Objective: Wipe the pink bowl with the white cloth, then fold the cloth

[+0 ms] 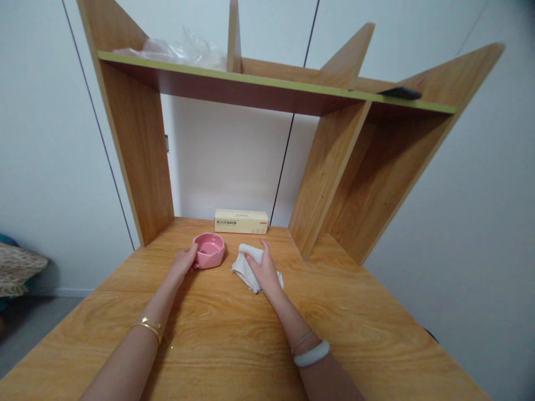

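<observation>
A small pink bowl stands on the wooden desk. My left hand is curled against its left side and grips it. Just to the right lies a crumpled white cloth. My right hand rests on top of the cloth with its fingers laid over it, pressing it to the desk. The two hands are a short way apart.
A long cream box lies at the back of the desk by the wall. Wooden shelf uprights rise on both sides. The upper shelf holds clear plastic wrap and a dark flat object.
</observation>
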The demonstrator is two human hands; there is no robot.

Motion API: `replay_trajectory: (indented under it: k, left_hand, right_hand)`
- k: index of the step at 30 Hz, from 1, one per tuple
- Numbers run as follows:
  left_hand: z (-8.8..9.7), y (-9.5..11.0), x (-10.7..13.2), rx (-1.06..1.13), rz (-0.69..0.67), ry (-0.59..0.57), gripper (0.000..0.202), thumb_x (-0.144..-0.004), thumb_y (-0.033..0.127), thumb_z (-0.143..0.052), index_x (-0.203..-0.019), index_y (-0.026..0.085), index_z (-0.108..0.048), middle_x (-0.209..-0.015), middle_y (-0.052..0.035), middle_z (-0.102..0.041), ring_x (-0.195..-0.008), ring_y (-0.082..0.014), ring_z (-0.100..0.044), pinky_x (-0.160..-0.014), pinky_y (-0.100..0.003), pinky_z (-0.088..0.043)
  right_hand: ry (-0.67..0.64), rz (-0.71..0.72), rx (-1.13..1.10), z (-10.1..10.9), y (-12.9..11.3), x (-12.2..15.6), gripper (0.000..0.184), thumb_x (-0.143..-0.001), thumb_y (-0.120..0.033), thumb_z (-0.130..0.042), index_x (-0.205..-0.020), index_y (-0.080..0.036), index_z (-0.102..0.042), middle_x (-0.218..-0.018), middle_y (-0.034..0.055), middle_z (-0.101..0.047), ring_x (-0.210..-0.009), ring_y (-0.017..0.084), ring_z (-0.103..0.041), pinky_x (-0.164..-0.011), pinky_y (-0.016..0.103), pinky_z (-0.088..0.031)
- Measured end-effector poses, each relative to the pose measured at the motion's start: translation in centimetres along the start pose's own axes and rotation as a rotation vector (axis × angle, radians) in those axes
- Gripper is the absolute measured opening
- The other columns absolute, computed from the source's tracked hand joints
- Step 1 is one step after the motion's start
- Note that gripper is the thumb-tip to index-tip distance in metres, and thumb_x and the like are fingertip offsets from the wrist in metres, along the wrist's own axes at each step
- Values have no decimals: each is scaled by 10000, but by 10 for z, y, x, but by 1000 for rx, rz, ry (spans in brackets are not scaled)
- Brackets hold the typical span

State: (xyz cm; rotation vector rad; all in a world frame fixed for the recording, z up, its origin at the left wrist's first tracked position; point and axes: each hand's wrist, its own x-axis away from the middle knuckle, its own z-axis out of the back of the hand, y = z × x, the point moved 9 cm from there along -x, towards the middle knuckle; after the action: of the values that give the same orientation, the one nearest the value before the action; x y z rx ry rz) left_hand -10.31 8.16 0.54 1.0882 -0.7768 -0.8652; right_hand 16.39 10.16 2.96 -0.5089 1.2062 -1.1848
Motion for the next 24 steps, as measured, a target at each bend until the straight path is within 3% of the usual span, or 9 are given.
replay_trajectory:
  k: [7,13,17,20,24]
  left_hand:
    - [-3,-6,-5,-8,17,-10,340,-727,414,-411,-526,154,-497,-369,-29,-493,-325,-106,-442,-326,-190,-309]
    - [-1,-5,-3,3,-8,18,384,-731,475,-406,-723,123,-557,-437,-23,-517,-395,-142,-514,-389,-222,-375]
    - [13,3,3,-41,-88,176,435,-746,467,-392,-916,97,-544,-663,-88,-581,-640,-213,-596,-576,-322,-472]
    - [26,17,13,-94,-211,346,387,-760,416,-391,-958,113,-527,-891,-135,-554,-920,-246,-543,-830,-397,-424]
    - [26,43,31,-75,-434,405,312,-769,335,-401,-1001,149,-495,-1031,-122,-467,-976,-220,-491,-907,-391,-376]
  right_hand:
    - [-14,8,-17,0,-3,-1,548,-692,-365,-574,-1192,-190,-436,-980,78,-617,-863,209,-577,-748,307,-428]
    - [-38,-15,-31,-1,-4,1,430,-697,-364,-562,-1089,-209,-479,-935,51,-621,-833,193,-579,-721,293,-428]
    - [-53,-42,-33,-1,-5,1,311,-701,-359,-547,-968,-204,-514,-858,33,-624,-802,184,-576,-698,285,-428]
    - [-64,-50,-68,1,-8,-2,237,-699,-364,-535,-865,-195,-540,-780,16,-624,-752,175,-570,-673,276,-427]
    - [-18,-69,-217,13,-21,-12,235,-677,-383,-547,-779,-171,-553,-748,14,-622,-721,168,-560,-654,265,-424]
